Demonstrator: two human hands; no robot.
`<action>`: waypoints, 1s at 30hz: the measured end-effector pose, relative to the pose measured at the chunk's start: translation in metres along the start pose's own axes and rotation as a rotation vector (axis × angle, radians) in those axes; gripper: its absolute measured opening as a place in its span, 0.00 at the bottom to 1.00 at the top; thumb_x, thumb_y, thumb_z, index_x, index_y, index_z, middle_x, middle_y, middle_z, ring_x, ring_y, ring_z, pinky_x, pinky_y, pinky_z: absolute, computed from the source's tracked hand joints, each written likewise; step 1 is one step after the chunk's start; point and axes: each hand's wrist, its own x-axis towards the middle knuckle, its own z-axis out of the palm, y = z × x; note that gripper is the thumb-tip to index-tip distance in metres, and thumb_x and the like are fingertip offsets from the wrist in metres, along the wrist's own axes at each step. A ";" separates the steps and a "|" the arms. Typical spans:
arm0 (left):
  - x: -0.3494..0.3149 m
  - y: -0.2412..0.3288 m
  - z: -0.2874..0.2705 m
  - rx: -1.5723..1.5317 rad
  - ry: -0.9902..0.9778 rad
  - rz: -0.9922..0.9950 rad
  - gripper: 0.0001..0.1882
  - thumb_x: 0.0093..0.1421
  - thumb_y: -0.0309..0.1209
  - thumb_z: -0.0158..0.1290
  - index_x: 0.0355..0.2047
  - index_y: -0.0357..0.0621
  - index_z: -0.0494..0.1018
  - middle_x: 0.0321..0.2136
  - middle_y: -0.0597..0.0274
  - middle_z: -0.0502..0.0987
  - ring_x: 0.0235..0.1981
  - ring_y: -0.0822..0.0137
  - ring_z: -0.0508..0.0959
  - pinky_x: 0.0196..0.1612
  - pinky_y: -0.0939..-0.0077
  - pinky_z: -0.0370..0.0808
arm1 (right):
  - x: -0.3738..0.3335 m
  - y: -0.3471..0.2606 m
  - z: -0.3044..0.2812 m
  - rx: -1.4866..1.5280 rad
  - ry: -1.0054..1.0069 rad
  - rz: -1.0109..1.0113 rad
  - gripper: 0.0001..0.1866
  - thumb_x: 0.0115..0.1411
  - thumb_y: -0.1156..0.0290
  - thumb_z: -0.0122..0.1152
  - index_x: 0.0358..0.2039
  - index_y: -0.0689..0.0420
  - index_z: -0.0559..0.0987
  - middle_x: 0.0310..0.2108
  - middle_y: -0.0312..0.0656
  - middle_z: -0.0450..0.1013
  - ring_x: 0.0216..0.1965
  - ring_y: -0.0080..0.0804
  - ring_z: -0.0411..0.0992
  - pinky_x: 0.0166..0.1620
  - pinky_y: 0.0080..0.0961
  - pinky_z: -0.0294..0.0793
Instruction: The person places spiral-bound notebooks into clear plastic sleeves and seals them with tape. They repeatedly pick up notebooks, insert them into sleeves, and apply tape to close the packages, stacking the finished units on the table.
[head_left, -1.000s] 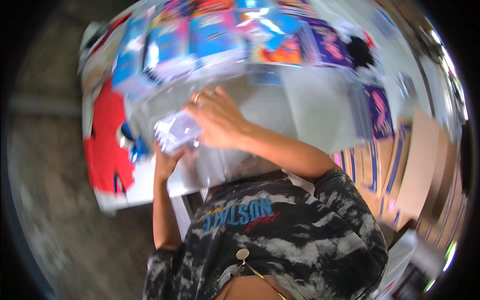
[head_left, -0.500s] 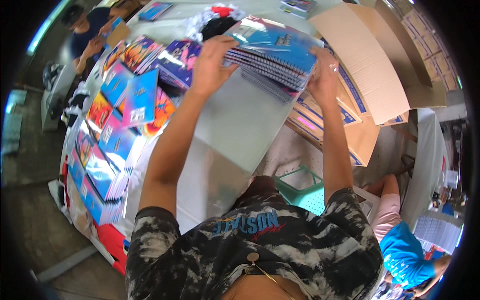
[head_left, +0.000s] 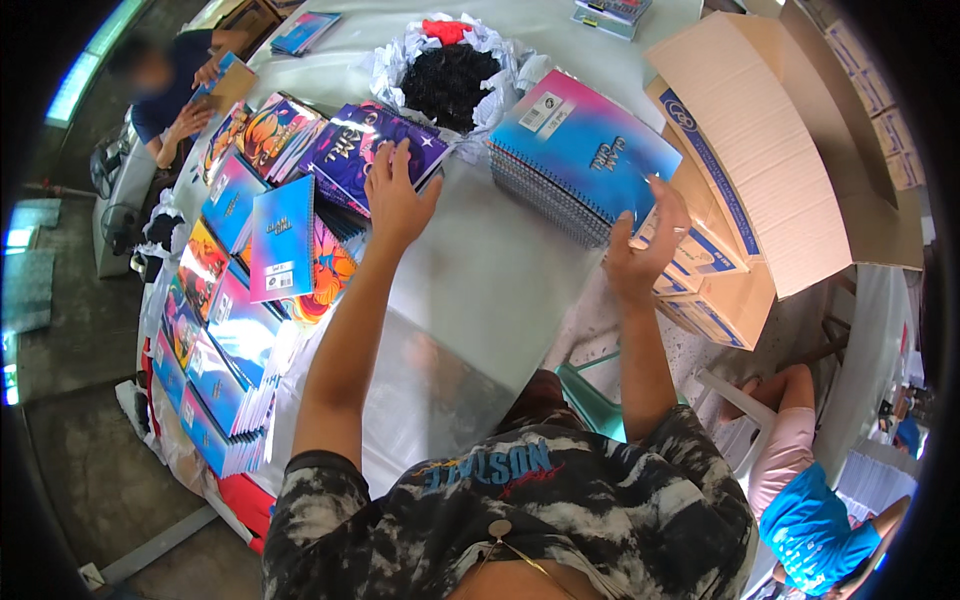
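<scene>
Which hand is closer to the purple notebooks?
Left. The left hand is partly over the purple notebooks; the right hand is farther right, by the corner of the blue stack.

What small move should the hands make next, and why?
Probably close the left hand on the top purple notebook: its spread fingers lie over that cover, while the right hand is at the blue-pink spiral notebook stack's edge.

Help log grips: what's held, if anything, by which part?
Left hand: nothing, over glossy purple notebooks. Right hand: unclear, at corner of blue-pink spiral notebook stack.
</scene>
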 end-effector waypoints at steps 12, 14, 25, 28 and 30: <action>0.033 0.078 0.030 -0.889 -0.256 -0.224 0.30 0.60 0.46 0.48 0.55 0.36 0.62 0.49 0.47 0.68 0.51 0.56 0.67 0.56 0.67 0.59 | 0.022 0.071 0.014 0.815 -0.163 0.973 0.36 0.52 0.60 0.61 0.58 0.63 0.60 0.54 0.47 0.61 0.55 0.36 0.60 0.59 0.29 0.54; 0.028 0.094 0.022 -0.969 -0.299 -0.412 0.33 0.60 0.51 0.45 0.56 0.37 0.61 0.51 0.48 0.67 0.54 0.55 0.64 0.58 0.65 0.56 | 0.023 0.055 0.005 0.806 -0.191 0.840 0.36 0.50 0.65 0.63 0.57 0.62 0.61 0.53 0.45 0.63 0.54 0.34 0.61 0.58 0.29 0.56; -0.059 0.036 -0.007 -2.356 -0.174 -0.517 0.34 0.60 0.56 0.39 0.56 0.41 0.60 0.53 0.51 0.65 0.56 0.57 0.64 0.59 0.56 0.57 | -0.017 -0.070 -0.042 0.499 -0.421 -0.672 0.31 0.47 0.76 0.63 0.53 0.42 0.67 0.52 0.36 0.66 0.55 0.35 0.64 0.59 0.33 0.59; -0.088 0.029 -0.039 -2.029 -0.157 -0.643 0.31 0.61 0.53 0.38 0.54 0.41 0.61 0.52 0.52 0.67 0.54 0.58 0.66 0.58 0.58 0.60 | -0.037 -0.074 -0.049 0.420 -0.477 -0.689 0.27 0.48 0.75 0.61 0.48 0.36 0.71 0.50 0.28 0.67 0.53 0.28 0.65 0.59 0.32 0.59; -0.093 0.025 -0.059 -1.781 -0.159 -0.643 0.29 0.61 0.51 0.38 0.53 0.41 0.62 0.50 0.54 0.68 0.53 0.59 0.67 0.57 0.59 0.61 | -0.041 -0.075 -0.051 0.455 -0.426 -0.658 0.24 0.48 0.74 0.61 0.46 0.36 0.73 0.50 0.29 0.67 0.53 0.28 0.66 0.59 0.32 0.59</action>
